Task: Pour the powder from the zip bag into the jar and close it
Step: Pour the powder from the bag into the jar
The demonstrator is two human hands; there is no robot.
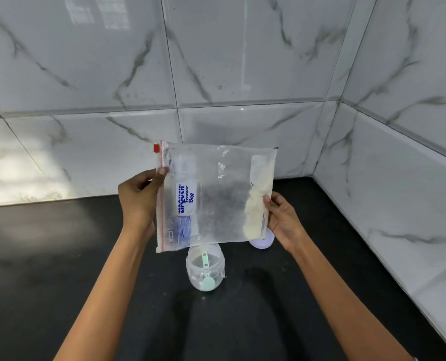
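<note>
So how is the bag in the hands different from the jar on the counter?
The zip bag is flat, soft and held in the air sideways; the jar is round, rigid and stands upright on the counter. The bag holds pale powder at its right end; the jar holds only a green scoop. Both are see-through.

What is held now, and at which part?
The zip bag: left hand pinches its zipper edge, right hand holds the bottom edge, beside the powder.

Clear zip bag (211, 196) with red zipper strip, blue lettering, cream powder (258, 204); mint-green scoop (208, 276); black counter (60, 256).
</note>
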